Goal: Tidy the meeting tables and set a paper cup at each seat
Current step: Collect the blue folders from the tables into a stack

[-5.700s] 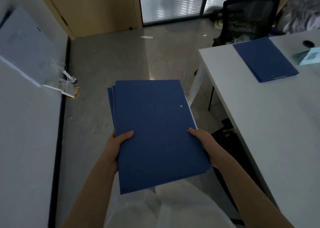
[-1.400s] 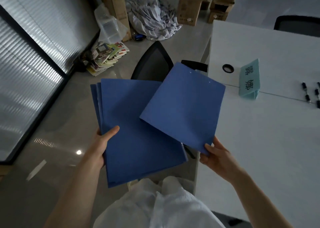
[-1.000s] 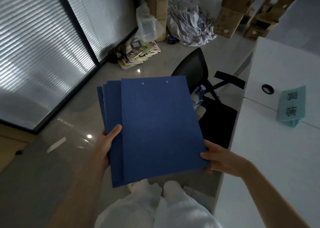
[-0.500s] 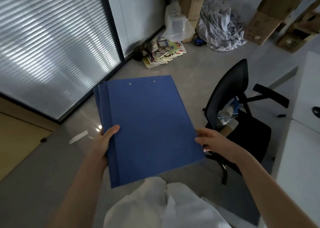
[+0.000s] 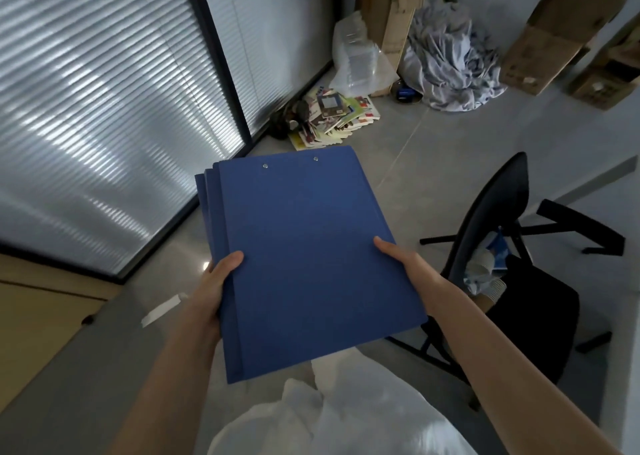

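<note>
A stack of blue folders (image 5: 304, 254) is held flat in front of me over the grey floor. My left hand (image 5: 216, 285) grips the stack's left edge, thumb on top. My right hand (image 5: 412, 271) holds the right edge, thumb lying on the cover and the fingers hidden underneath. Two metal rivets show near the top folder's far edge. No paper cup for setting out is in my hands. Crumpled paper cups and rubbish (image 5: 485, 271) lie on the seat of a black office chair (image 5: 498, 233) to my right.
Glass walls with blinds (image 5: 104, 108) run along the left. A pile of booklets (image 5: 332, 115), a plastic bag, a heap of grey cloth (image 5: 450, 60) and cardboard boxes (image 5: 550, 32) crowd the far corner. A scrap of tape (image 5: 162, 309) lies on the floor.
I took the loose folder onto the stack with my right hand, then turned left away from the white table. The table has left the view; both hands keep hold of the stack.
</note>
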`<state>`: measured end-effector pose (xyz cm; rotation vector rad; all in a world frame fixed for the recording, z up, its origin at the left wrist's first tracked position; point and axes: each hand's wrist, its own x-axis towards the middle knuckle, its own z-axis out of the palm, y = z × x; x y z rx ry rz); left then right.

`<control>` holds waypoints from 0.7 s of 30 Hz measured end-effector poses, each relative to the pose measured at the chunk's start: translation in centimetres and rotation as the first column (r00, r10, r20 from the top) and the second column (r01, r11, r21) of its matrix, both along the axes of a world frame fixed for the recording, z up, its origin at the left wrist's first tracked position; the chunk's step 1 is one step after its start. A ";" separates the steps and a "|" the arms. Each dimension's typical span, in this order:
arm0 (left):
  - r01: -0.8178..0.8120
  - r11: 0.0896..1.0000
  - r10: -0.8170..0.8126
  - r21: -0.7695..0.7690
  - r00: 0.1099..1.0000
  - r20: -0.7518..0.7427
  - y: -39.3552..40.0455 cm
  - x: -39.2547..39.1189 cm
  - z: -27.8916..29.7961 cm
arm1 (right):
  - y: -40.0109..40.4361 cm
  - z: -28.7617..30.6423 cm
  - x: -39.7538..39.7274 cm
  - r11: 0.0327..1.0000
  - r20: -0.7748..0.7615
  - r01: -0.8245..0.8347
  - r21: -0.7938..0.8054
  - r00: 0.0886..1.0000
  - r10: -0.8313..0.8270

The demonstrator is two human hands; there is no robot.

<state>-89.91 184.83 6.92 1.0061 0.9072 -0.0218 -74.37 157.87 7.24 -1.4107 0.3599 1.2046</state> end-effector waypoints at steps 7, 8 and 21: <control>0.057 0.998 -0.057 0.006 0.998 -0.018 2.6 12.5 -0.1 | 2.4 0.7 10.1 0.999 0.056 0.034 0.040 0.998 -0.036; 0.062 0.998 -0.062 0.000 0.998 -0.022 2.9 14.7 -0.1 | 2.4 0.5 12.0 0.998 0.068 0.048 0.045 0.996 -0.051; 0.332 0.943 -0.329 0.033 0.942 -0.067 5.5 39.3 -0.4 | 3.3 0.0 28.8 0.954 0.095 0.301 0.016 0.949 -0.301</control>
